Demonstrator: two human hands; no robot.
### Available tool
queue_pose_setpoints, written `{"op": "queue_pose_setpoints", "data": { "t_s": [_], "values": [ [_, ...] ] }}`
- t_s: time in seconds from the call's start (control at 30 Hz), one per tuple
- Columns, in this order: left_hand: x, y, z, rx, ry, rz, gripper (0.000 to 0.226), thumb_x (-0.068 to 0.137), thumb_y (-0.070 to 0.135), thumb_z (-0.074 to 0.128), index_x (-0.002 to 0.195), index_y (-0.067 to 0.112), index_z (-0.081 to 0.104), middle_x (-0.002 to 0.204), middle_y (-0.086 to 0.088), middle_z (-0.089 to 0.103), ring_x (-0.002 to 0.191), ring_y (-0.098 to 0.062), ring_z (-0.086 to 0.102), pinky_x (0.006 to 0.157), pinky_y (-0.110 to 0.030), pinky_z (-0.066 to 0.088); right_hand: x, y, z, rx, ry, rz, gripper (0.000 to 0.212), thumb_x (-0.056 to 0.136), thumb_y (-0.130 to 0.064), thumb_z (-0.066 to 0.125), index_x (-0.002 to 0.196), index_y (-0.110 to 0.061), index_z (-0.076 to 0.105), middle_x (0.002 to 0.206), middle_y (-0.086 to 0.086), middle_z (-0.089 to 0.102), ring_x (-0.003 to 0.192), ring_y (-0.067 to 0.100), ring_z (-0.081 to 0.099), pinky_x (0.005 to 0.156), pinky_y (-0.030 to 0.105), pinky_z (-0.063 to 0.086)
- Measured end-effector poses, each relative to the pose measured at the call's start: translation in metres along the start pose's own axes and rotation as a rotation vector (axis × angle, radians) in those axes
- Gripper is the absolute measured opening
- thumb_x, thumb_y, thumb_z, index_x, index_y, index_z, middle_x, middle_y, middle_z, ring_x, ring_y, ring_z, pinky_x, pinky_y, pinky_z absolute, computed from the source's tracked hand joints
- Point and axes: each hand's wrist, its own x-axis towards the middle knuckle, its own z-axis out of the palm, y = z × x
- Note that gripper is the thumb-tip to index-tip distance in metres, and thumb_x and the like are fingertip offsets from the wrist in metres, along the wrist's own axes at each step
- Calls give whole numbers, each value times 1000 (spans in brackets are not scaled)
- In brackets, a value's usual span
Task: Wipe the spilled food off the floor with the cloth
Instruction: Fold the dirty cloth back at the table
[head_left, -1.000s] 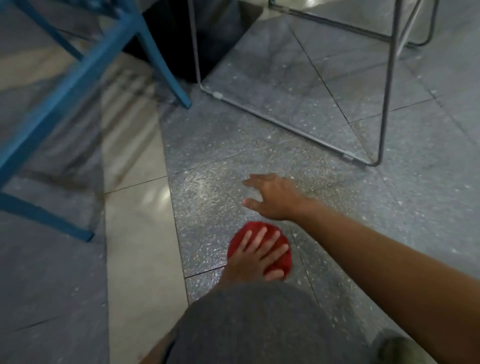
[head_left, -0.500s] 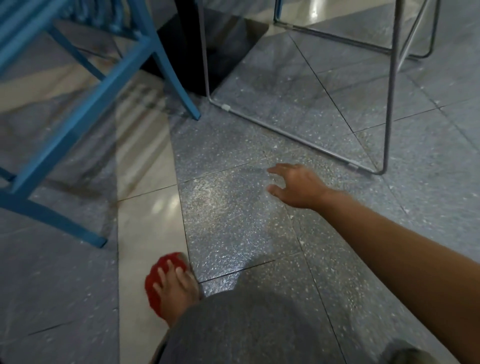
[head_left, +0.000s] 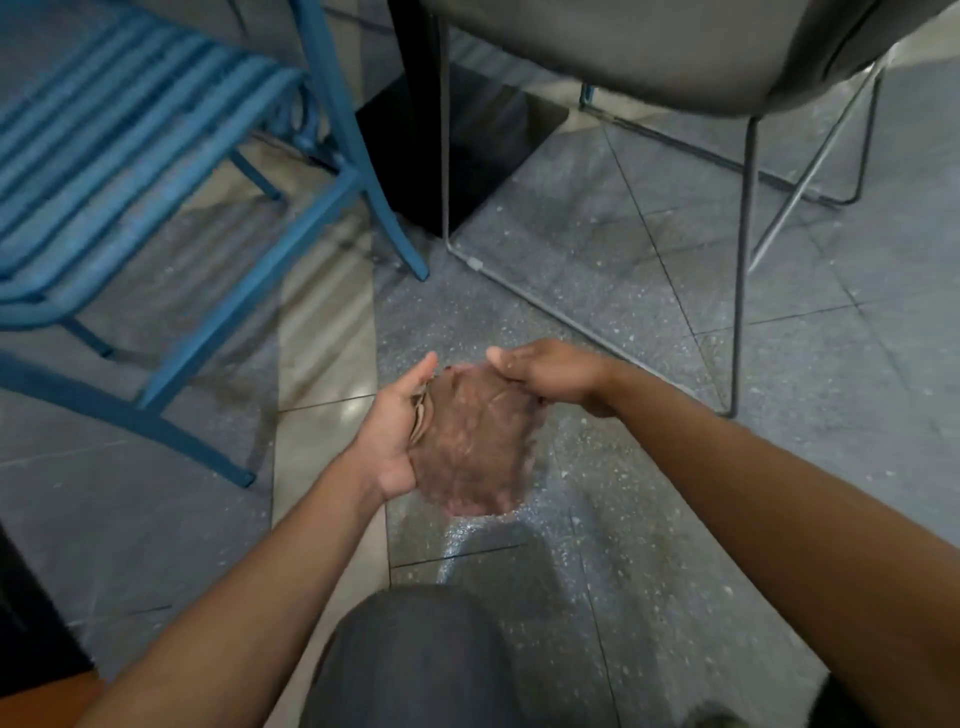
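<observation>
- Cloth (head_left: 472, 447), reddish-brown and smeared by motion blur, sits at the centre of our view. It is held between both hands above the floor (head_left: 649, 597).
- At the cloth's 9 o'clock edge we see the left hand (head_left: 389, 441), palm turned inward. Its fingers curl round the rim and pinch folds of fabric, and its thumb points toward 12 o'clock.
- At the cloth's 1 o'clock corner the right hand (head_left: 550, 374) grips from above, with its fingers folded over the top edge.
- Just at the cloth's 6 o'clock the speckled grey tiles carry a glossy sheen. We cannot tell whether any food lies there.
- A pale tile strip (head_left: 327, 364) runs past the left hand on its 9 o'clock side.
- At 6 o'clock in our view a knee (head_left: 415, 665) in dark grey fabric fills the bottom edge.
- At 10 o'clock stands a blue slatted chair (head_left: 130, 156).
- At 12 o'clock we see a black base (head_left: 447, 156).
- At 1 o'clock stands a grey chair (head_left: 649, 52) on thin metal legs (head_left: 743, 260), well apart from the hands.
</observation>
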Motion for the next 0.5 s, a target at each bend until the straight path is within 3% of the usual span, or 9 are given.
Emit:
{"op": "queue_pose_setpoints", "data": {
  "t_s": [0.07,0.13,0.23,0.3,0.5],
  "values": [
    [-25,24,31,77,-74,-14,46,104,49,62,133,14,73,137,-20,71,127,-37,68,112,-54,52,-32,-30,-11,19,-8,12,49,93,-60,61,106,-17,79,97,3,79,91,24,75,77,39,57],
    [-53,42,61,153,-71,-46,37,103,47,65,127,20,74,131,-15,73,120,-34,70,110,-51,54,-65,-59,-23,26,-4,21,45,91,-55,66,105,-13,79,94,2,79,86,20,74,72,35,58],
    [-98,66,107,252,-67,-103,41,104,46,64,134,19,72,136,-15,72,121,-34,70,109,-49,55,-114,-104,-37,50,29,82,32,92,-42,73,102,-12,78,86,0,78,73,9,72,61,23,54],
    [-129,77,139,285,-100,-139,43,106,44,62,139,18,71,138,-16,71,124,-34,69,112,-49,53,-149,-132,-42,86,70,112,24,90,-35,77,100,-13,80,84,1,78,70,8,71,58,22,54],
    [-234,106,236,335,-32,-185,30,104,33,61,127,22,78,131,-16,75,113,-31,76,88,-38,63,-264,-207,-56,163,157,199,24,85,-34,81,98,-13,81,91,9,79,80,19,75,75,35,61]
  ]
}}
